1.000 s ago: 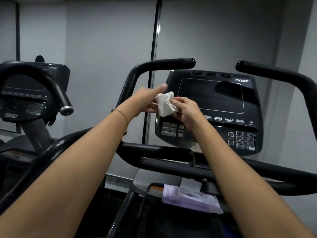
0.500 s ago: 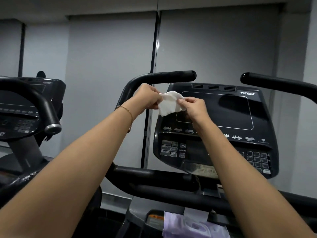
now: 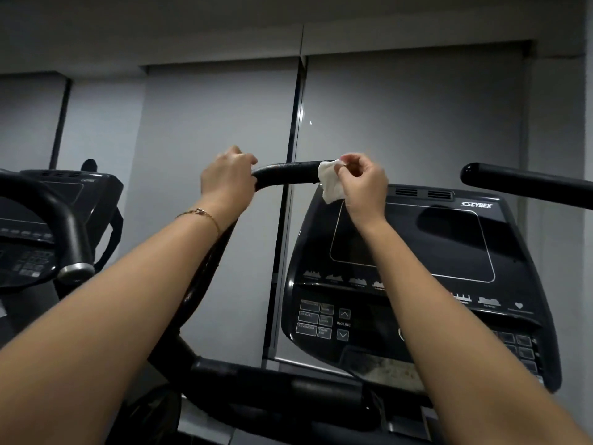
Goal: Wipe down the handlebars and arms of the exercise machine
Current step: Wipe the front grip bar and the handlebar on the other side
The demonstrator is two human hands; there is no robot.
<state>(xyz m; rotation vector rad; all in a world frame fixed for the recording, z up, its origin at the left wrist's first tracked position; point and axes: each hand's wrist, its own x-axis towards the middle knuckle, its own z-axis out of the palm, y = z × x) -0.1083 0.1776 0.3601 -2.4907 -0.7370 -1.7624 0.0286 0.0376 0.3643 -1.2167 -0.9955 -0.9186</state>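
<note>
**Where the wipe (image 3: pixel 330 183) hides the left handlebar (image 3: pixel 288 173) tip**

While my right hand (image 3: pixel 362 184) pinches it there, my left hand (image 3: pixel 227 176) grips the bend. The right handlebar (image 3: pixel 526 186) runs off frame; my forearm (image 3: pixel 433 284) covers console (image 3: pixel 449 245) buttons.

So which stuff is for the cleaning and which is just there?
For the job: wipe, pinched by the right hand; left bar, gripped by the left hand; right bar.
Just there: screen panel; other machine; bracelet.
</note>
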